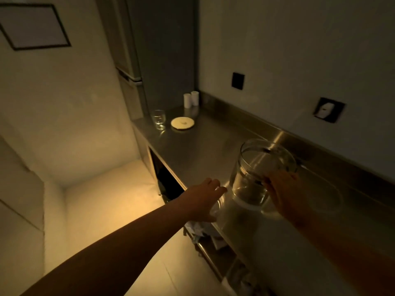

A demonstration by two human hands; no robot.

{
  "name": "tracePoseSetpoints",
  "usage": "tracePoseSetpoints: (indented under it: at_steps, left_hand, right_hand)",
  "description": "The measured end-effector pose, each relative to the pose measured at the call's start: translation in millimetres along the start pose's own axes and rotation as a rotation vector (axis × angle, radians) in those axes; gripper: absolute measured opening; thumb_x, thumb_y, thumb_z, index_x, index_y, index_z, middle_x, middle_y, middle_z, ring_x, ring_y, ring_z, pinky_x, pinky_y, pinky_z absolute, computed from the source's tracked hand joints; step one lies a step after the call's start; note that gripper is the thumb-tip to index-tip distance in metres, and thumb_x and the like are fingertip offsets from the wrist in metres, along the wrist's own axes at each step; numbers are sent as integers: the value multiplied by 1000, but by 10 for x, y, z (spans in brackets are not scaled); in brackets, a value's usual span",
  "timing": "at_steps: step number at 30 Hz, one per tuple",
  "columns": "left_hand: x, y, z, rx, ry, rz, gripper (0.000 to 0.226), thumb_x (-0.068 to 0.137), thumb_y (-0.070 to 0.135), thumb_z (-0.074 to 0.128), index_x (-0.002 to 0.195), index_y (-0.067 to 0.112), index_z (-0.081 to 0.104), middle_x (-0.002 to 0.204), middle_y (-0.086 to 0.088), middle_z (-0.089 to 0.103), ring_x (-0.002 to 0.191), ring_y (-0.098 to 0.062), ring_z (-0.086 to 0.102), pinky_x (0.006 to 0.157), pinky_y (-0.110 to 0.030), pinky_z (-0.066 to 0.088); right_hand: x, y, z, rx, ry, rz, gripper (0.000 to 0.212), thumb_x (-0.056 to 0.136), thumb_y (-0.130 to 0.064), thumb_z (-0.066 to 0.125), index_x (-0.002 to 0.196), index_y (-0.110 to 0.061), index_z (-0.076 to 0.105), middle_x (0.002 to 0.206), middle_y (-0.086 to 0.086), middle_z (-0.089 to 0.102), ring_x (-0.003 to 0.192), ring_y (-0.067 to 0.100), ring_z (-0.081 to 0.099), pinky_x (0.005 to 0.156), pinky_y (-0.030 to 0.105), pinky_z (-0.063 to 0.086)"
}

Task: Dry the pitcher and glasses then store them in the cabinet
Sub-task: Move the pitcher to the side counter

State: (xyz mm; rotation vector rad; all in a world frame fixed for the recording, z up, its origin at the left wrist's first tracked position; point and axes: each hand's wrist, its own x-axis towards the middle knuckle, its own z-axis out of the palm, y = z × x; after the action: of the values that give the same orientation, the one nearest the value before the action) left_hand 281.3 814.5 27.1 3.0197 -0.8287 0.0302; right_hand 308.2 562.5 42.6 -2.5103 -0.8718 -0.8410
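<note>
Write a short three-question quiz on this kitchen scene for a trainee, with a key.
1. True or false: the right hand grips the pitcher.
2. Which stands beside the stemmed glass at the far end of the counter? A) a saucer B) a kettle C) a cutting board
3. Fill in: the left hand reaches to a second ____ at the counter's front edge.

Key:
1. True; its fingers wrap the pitcher's side near the handle.
2. A; the saucer lies just right of the glass.
3. Glass; whether the fingers have closed on it cannot be told.
</note>
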Motion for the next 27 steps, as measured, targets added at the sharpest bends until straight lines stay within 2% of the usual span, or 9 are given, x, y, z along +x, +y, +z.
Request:
tracePoseSetpoints:
  at_steps: [3,6,9,12,15,21,24,27]
  left_hand:
    - [57,-644,8,-17,21,-51,87,71,47,75,141,22,30,140,-7,38,123,-22,38,82,-25,36]
    - [242,-1284,50,-23,16,-98,87,71,44,76,141,22,30,140,-6,39,123,-23,39,85,-27,40]
    - [551,-1955,63,-13,-22,-138,88,70,42,77,141,22,30,140,-7,38,124,-24,38,88,-33,46]
    - [899,-2604,49,-3,-60,-150,89,71,42,77,142,21,29,140,-6,36,124,-24,37,89,-36,48]
    - [1200,-3195,59,-9,-78,-135,89,71,42,77,142,21,28,140,-6,36,125,-24,36,90,-36,46]
    - [1674,-4131,232,-32,-110,-53,89,71,46,76,142,20,28,139,-5,37,122,-24,37,90,-37,49]
    - [1909,-4516,348,-35,-119,63,86,73,47,74,141,19,29,136,-5,37,120,-23,38,88,-37,49]
    - [2155,-4838,445,-42,-175,210,85,74,45,72,142,17,29,134,-6,37,120,-24,37,87,-37,48]
  right_hand:
    - [554,-117,444,55,-26,-19,59,99,-39,21,89,-2,66,74,8,63,67,21,61,74,22,35]
    - [1093,-97,984,98,-28,-70,54,99,-39,24,90,-3,64,74,9,63,66,21,60,66,29,45]
    - [1663,16,1563,98,-35,-92,24,94,-28,40,95,-11,56,76,9,63,68,24,60,65,36,48]
    - [2207,153,2065,99,-104,-25,4,85,-10,62,89,-11,61,77,4,62,71,22,60,69,39,49]
    - [2720,245,2434,128,-210,68,19,74,-3,73,88,-11,63,79,1,61,75,21,60,72,42,50]
    - [3305,348,2989,118,-248,156,16,80,-1,68,94,-9,64,84,4,64,81,20,59,78,43,49]
    - [3419,354,3204,60,-268,236,17,81,-1,67,96,-8,65,87,7,65,83,24,62,84,43,45]
    - [3513,300,3391,7,-268,400,13,86,-6,63,98,-10,65,92,7,66,90,24,61,92,39,35]
